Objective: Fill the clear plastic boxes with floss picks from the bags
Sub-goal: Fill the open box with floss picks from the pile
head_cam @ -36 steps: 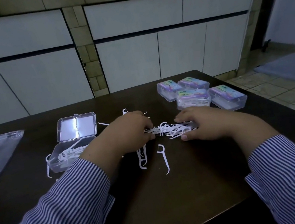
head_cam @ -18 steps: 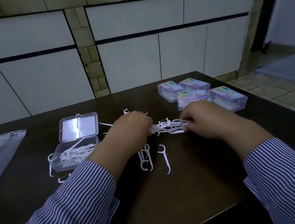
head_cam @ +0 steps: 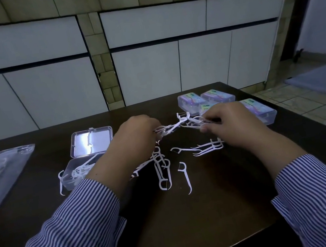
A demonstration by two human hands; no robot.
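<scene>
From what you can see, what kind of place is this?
Probably a home room used for hand packing: a dark wooden table stands before white cabinet doors with tiled trim, and a tiled floor lies to the right.

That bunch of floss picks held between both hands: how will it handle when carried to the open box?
The bunch of floss picks probably hangs together loosely: the picks look tangled, spanning from the left hand to the right hand. Strays seem likely to drop, as loose picks already lie below on the table. Thin plastic, so probably very light.
</scene>
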